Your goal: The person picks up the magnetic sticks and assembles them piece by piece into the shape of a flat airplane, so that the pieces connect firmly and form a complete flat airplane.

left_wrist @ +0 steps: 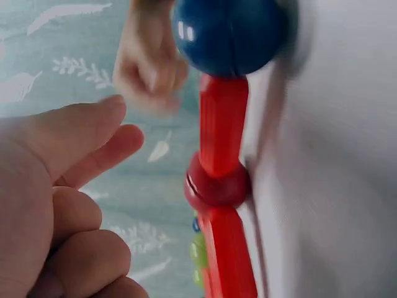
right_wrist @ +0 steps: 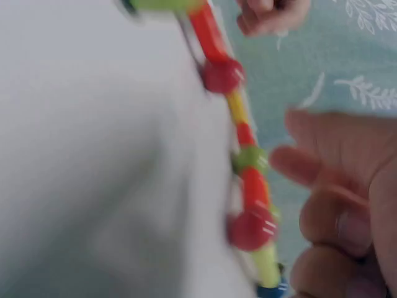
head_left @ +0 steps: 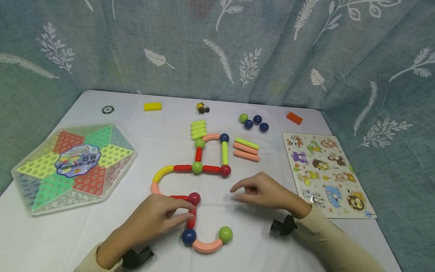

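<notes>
A chain of toy balls and rods lies on the white cloth. My left hand (head_left: 154, 217) hovers over its near part, thumb and index finger spread beside a red rod (left_wrist: 223, 124). That rod joins a dark red ball (head_left: 194, 198) to a blue ball (head_left: 188, 237). From the blue ball a pink curved rod (head_left: 207, 247) runs to a green ball (head_left: 225, 234). The left wrist view shows the left fingertips apart from the rod. To the right of the chain, my right hand (head_left: 263, 190) hangs over the cloth with loosely bent fingers, holding nothing.
Loose yellow-green rods (head_left: 198, 130), pink rods (head_left: 246, 152) and several blue and green balls (head_left: 257, 119) lie farther back. A hexagonal checkers board (head_left: 112, 181) is at left, an animal puzzle board (head_left: 323, 213) at right. Yellow block (head_left: 153, 107), small figure (head_left: 202, 108) and orange block (head_left: 294, 118) line the back.
</notes>
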`<action>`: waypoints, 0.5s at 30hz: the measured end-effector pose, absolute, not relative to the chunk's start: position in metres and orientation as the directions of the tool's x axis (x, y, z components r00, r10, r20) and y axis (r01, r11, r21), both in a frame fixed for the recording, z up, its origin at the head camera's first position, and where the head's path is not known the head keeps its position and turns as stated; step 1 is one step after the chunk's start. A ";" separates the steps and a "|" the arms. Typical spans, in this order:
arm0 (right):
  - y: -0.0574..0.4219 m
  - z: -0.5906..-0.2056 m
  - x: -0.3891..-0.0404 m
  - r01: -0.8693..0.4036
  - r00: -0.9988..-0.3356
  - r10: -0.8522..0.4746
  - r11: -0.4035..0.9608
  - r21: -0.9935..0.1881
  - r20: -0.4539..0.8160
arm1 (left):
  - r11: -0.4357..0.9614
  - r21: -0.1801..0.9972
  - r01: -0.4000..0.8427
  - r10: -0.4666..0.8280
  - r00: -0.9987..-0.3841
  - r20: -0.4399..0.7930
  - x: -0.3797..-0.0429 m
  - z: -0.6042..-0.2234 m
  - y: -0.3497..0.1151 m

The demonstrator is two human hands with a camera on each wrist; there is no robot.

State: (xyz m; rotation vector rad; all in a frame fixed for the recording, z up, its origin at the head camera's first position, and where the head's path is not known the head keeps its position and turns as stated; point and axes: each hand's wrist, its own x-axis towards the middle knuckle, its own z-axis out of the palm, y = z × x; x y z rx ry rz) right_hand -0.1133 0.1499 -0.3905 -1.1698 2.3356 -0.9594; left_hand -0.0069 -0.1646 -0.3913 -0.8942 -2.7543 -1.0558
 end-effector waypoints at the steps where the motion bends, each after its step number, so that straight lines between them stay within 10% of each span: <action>1: 0.146 -0.386 -0.124 -0.573 -0.620 -0.785 0.450 -0.685 0.003 | 0.606 0.586 0.537 0.501 -0.831 0.243 -0.007 -0.388 -0.162; 15: 0.051 -0.369 -0.267 -0.608 -0.718 -0.696 0.625 -0.490 0.003 | 0.693 0.472 0.545 0.479 -0.837 0.264 0.018 -0.387 -0.077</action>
